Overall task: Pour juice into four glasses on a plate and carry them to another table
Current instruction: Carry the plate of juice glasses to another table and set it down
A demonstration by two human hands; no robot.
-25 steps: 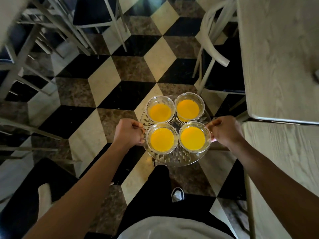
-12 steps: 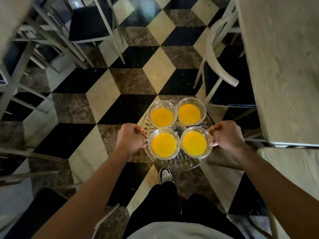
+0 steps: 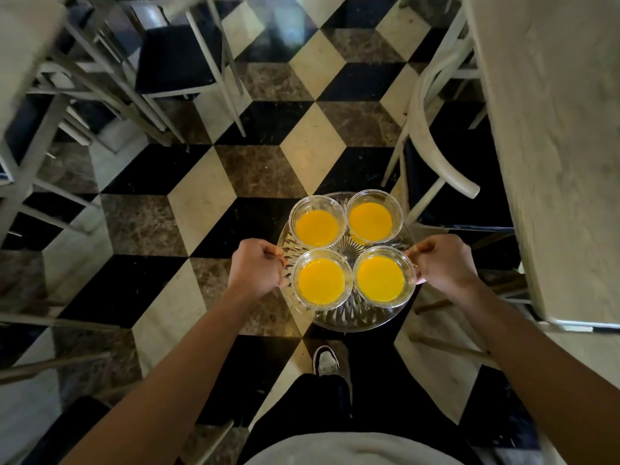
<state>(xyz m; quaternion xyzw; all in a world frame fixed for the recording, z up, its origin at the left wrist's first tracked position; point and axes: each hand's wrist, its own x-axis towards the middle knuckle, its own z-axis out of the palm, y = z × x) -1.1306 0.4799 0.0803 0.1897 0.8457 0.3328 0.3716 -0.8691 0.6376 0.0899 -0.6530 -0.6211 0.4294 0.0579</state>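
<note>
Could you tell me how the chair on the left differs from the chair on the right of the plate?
The left chair stands out in the aisle, seat fully visible; the right chair is tucked against the table. The left chair shows straight legs, the right chair a curved backrest. Both have pale frames and dark seats.

Ahead of my plate (image 3: 352,318) the checkered floor (image 3: 268,169) lies open, a lane between chairs. A white chair (image 3: 432,129) and long table (image 3: 550,146) crowd my right hand (image 3: 439,263); perhaps 2 more chairs (image 3: 181,58) stand left.
</note>
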